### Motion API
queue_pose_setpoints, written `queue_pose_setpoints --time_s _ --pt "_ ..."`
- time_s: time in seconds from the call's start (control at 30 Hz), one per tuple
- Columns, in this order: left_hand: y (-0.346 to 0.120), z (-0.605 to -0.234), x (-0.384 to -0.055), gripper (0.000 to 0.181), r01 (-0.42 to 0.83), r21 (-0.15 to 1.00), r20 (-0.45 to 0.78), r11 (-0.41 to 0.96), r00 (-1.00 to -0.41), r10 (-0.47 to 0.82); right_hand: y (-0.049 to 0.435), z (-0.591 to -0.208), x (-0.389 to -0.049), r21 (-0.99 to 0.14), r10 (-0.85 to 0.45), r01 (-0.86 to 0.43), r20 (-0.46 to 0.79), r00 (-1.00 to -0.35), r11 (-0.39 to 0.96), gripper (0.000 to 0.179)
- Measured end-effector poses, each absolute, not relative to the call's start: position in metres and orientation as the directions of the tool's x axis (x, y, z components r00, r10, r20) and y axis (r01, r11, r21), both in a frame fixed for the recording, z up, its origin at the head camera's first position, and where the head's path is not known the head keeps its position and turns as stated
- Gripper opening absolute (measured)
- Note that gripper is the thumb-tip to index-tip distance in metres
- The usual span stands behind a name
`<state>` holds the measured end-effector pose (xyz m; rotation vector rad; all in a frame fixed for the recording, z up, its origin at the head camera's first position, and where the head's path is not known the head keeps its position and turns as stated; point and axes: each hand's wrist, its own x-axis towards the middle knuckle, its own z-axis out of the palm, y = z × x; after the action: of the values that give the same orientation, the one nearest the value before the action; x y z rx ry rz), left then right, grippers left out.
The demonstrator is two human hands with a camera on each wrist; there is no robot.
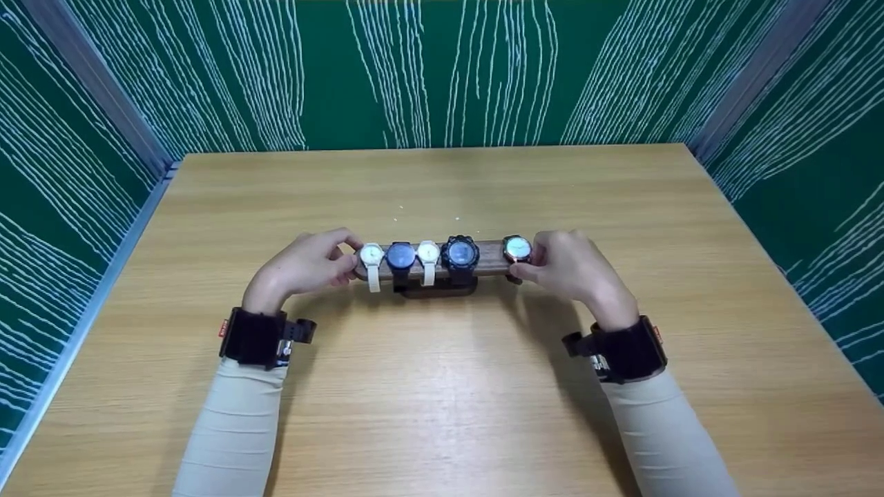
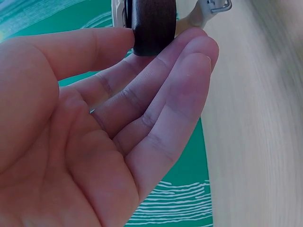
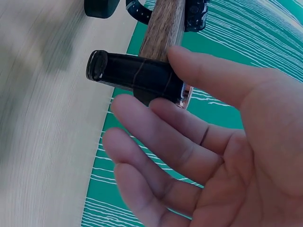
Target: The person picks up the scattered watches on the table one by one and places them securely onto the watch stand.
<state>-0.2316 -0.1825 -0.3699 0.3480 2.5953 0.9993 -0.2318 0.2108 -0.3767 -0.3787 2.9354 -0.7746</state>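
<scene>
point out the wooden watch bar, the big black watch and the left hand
wooden watch bar (image 1: 489, 257), head view, bare wood between two watches
big black watch (image 1: 460, 252), head view, middle of its dial
left hand (image 1: 304, 266), head view, back of the hand

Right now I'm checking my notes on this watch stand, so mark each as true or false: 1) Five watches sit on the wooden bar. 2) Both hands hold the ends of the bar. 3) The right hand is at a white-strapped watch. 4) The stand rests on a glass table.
1) True: five watches sit along the wooden bar.
2) True: the left hand pinches the bar's left end and the right hand grips the other end.
3) False: the watch at the right hand has a dark strap; the white-strapped watch is by the left hand.
4) False: it rests on a wooden table.
</scene>
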Motion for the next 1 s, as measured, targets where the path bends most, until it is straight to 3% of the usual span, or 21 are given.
queue_pose_setpoints --time_s 1.0 --pt "-0.184 -0.372 -0.235 0.03 0.107 0.68 -0.226 0.725 -0.911 0.346 0.193 -0.387 -0.23 -0.495 -0.275 -0.267 0.058 -0.96 0.827 0.035"
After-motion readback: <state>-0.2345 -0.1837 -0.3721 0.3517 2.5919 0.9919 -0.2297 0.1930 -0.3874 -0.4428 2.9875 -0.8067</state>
